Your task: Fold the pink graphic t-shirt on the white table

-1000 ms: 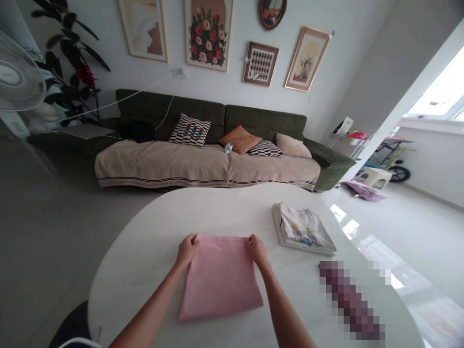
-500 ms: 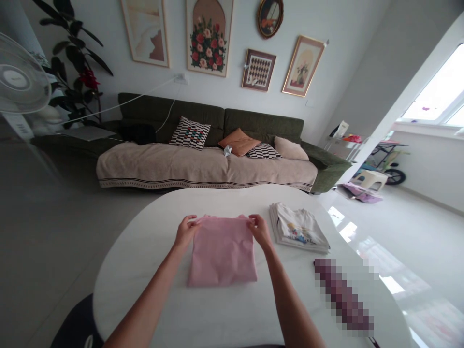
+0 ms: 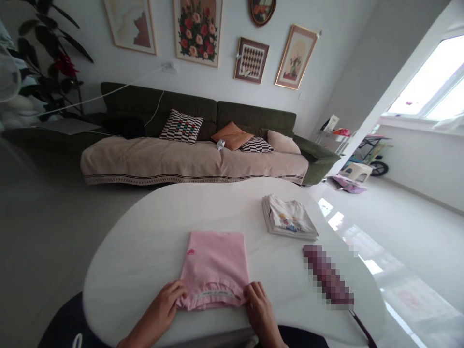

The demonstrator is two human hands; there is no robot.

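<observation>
Pink shirt [image 3: 215, 268]: left hand [image 3: 165, 307], right hand [image 3: 259, 309] pinch near hem.

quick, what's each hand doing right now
Left hand: closed on the near left corner of the pink garment.
Right hand: closed on its near right corner.

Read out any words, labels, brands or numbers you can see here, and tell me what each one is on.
None can be read.
White strip on the pink garment's near edge: print too small.
Graphic on the folded white T-shirt: lettering blurred.
Small pink mark on the pink garment: a logo, no legible text.
</observation>
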